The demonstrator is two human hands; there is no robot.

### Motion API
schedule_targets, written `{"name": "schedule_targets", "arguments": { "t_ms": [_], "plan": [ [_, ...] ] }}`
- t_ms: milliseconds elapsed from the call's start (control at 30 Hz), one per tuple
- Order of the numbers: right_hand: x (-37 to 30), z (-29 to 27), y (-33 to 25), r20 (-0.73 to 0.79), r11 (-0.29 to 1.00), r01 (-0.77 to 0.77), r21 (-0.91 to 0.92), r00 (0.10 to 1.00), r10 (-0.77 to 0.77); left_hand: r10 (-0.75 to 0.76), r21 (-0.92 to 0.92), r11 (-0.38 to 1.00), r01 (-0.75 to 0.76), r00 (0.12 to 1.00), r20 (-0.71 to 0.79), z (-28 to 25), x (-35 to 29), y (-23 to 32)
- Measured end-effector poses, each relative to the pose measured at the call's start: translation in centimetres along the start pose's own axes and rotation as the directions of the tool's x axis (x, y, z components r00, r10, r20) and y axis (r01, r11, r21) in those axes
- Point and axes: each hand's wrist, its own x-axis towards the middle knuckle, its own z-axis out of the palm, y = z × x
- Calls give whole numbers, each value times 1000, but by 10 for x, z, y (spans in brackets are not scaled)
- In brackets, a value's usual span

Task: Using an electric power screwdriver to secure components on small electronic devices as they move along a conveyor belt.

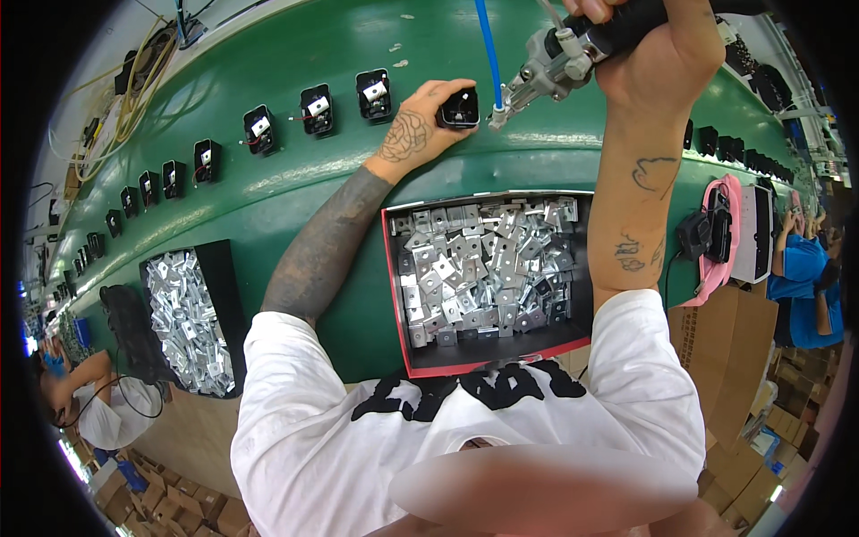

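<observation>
From where I stand: black open-topped housing [459, 119] at twelve o'clock over the green bench [224, 98], left hand's [422, 123] grip pinching its opposite outer walls. Right hand's [658, 64] grip is wrapped round the hose-fed tool [557, 64], its nose just beside the housing's three o'clock side. Housing looks light, stiff, maybe slippery plastic; take it by the outer walls, since the insides are probably fragile. Box of metal brackets [488, 268] at six o'clock.

On my feed, a green workbench [268, 67] carries a row of black housings [367, 80], far left, and a red-edged open box [396, 295], near side.
</observation>
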Motion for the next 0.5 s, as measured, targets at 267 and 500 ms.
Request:
{"name": "schedule_targets", "arguments": {
  "t_ms": [267,500],
  "plan": [
    [6,-11,11,281,998,-9,58,960,-7,-162,-102,981,166,986,49,-2,-3,7],
    [3,-13,15,206,997,-70,34,977,62,66,2,998,-66,996,-65,4,-6,5]
  ]
}}
